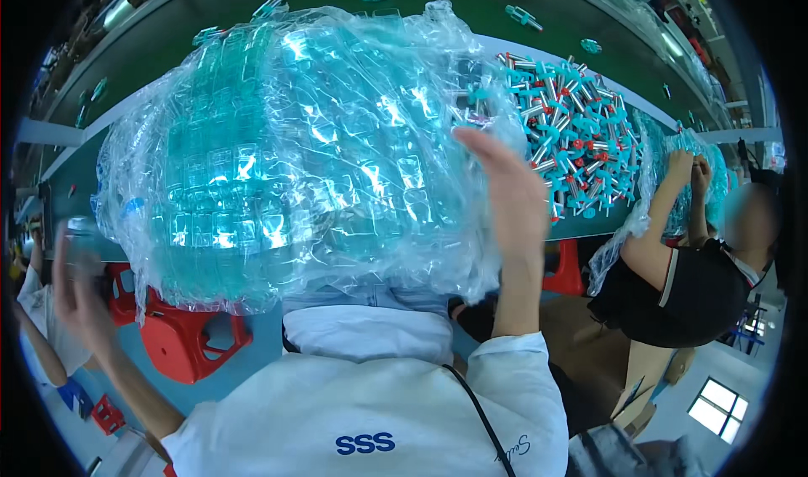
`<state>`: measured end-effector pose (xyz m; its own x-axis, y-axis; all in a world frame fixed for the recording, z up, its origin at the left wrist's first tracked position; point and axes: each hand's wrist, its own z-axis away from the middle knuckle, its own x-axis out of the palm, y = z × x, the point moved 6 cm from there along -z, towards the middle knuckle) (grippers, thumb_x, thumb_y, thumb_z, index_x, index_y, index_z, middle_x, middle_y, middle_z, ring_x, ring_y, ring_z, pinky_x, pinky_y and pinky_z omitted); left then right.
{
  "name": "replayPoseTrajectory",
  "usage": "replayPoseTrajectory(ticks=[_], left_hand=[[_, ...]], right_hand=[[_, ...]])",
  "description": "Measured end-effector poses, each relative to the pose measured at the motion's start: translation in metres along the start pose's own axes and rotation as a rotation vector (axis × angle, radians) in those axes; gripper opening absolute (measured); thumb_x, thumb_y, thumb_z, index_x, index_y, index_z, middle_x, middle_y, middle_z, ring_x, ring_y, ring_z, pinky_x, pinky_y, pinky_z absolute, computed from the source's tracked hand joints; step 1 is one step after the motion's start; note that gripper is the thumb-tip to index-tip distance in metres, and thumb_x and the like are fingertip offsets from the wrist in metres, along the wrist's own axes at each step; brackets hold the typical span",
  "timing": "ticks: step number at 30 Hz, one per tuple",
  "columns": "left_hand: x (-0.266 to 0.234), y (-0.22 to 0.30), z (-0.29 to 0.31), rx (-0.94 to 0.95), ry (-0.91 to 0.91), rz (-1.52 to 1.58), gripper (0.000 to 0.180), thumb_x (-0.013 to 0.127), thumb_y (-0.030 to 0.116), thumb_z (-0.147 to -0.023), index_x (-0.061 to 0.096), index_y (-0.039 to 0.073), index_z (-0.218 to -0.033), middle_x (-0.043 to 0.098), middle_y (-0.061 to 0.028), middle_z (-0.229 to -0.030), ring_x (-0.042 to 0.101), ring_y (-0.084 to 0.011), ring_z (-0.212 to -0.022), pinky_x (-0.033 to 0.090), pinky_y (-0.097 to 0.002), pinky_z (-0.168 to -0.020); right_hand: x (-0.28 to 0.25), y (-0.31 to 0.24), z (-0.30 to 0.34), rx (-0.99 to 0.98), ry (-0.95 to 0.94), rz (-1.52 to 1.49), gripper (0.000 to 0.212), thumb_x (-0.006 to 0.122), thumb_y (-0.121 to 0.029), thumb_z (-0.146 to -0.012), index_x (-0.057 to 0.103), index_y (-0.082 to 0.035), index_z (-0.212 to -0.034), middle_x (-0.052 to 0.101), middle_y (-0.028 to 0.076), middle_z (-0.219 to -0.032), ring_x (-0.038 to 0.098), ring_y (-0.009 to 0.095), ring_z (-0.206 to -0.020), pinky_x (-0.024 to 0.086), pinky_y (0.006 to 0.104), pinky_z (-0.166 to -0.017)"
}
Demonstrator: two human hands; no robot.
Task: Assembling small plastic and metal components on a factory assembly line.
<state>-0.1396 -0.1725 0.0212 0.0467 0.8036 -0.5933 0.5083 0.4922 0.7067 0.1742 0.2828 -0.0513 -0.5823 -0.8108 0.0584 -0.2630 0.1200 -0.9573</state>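
The person's right hand (518, 195) looks spread and loosely curved, nothing visibly gripped, over the near-right edge of the bundle of clear teal plastic trays (362, 149); can't tell if it's actually touching the film (459, 262); the left hand (77, 300) is a blur off the bundle's other side, with something clear by its fingertips, so no telling whether it's holding anything; so the bundle sits between the two hands, film wrapped loosely round it. Honestly, best bet imo is taking the load through the trays from both sides, palms flat, rather than pinching slack film; also watch the loose pile of small metal-and-teal parts (581, 140) just beyond the right hand, an elbow could scatter it.
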Motion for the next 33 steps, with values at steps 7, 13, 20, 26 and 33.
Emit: replayPoseTrajectory(ticks=[7, 13, 20, 26, 33], left_hand=[[0.193, 0.125, 0.092, -0.435, -0.608, 1.264, 0.036, 0.056, 0.027, -0.089, 0.06, -0.006, -0.104, 0.062, -0.0352, -0.118, 0.068, -0.0428, -0.1, 0.059, -0.0423, -0.071], [0.25, 0.202, 0.125, -0.461, -1.112, 1.774, 0.033, 0.044, 0.027, -0.093, 0.058, -0.003, -0.095, 0.064, -0.0296, -0.106, 0.065, -0.0362, -0.092, 0.051, -0.0457, -0.08], [0.249, 0.193, 0.144, -0.424, -1.082, 1.626, 0.012, 0.048, 0.011, -0.093, 0.052, 0.004, -0.102, 0.052, -0.0132, -0.103, 0.053, -0.0227, -0.082, 0.041, -0.0353, -0.083], [0.234, 0.198, 0.102, 0.098, -0.759, 0.843, 0.049, 0.083, 0.004, -0.075, 0.058, 0.005, -0.117, 0.056, -0.0092, -0.096, 0.055, -0.0186, -0.079, 0.044, -0.0306, -0.07], [0.229, 0.197, 0.079, 0.248, -0.659, 0.816, 0.057, 0.09, 0.016, -0.066, 0.072, 0.006, -0.119, 0.06, -0.0046, -0.092, 0.053, -0.0151, -0.077, 0.04, -0.0267, -0.063]], right_hand=[[-0.084, -0.075, 0.005, -0.178, 0.18, 0.121, 0.031, 0.054, -0.009, -0.098, 0.061, 0.0, -0.128, 0.061, 0.013, -0.124, 0.056, 0.021, -0.118, 0.05, 0.0336, -0.091], [-0.074, -0.045, -0.037, -0.197, -0.162, 1.619, 0.031, 0.068, 0.002, -0.08, 0.069, -0.003, -0.11, 0.065, 0.01, -0.123, 0.055, 0.033, -0.123, 0.047, 0.043, -0.1], [-0.066, -0.067, -0.038, -0.288, -0.081, 1.582, 0.028, 0.071, 0.0, -0.082, 0.063, -0.001, -0.108, 0.066, 0.012, -0.125, 0.06, 0.032, -0.12, 0.049, 0.0413, -0.099], [-0.014, -0.092, 0.009, -0.369, 0.11, 1.017, 0.03, 0.076, 0.002, -0.078, 0.064, 0.003, -0.105, 0.074, 0.016, -0.091, 0.071, 0.025, -0.081, 0.056, 0.0336, -0.073], [0.054, -0.102, 0.016, -0.417, -0.087, 0.539, 0.028, 0.079, 0.004, -0.058, 0.074, 0.002, -0.085, 0.068, 0.013, -0.08, 0.062, 0.021, -0.067, 0.044, 0.0287, -0.058]])
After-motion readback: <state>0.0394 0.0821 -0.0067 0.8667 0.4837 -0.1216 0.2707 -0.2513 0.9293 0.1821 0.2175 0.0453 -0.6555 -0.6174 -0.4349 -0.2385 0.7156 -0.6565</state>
